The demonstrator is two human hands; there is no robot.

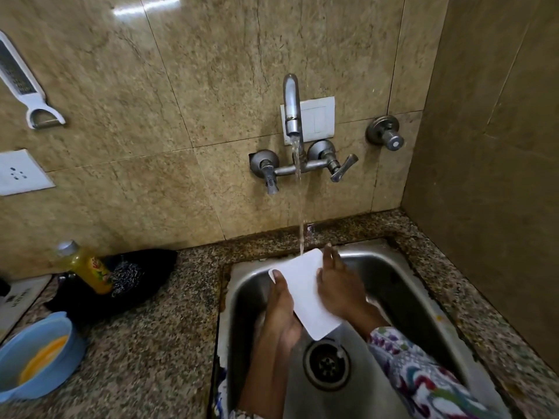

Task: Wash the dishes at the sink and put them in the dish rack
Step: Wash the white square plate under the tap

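A flat white rectangular board [304, 293] with rounded corners is held tilted over the steel sink [405, 285]. Water from the wall tap [292, 108] runs onto its far top corner. My left hand [282, 309] grips the board's left edge from below, thumb on its top corner. My right hand [335, 282] lies flat on the board's right side, fingers spread. The sink drain [326, 364] shows just below the board. No dish rack is in view.
On the granite counter to the left stand a yellow dish-soap bottle [90, 267], a steel scrubber [125, 278] on a black cloth, and a blue bowl [36, 355]. A white grater [22, 83] hangs on the wall. A side wall closes the right.
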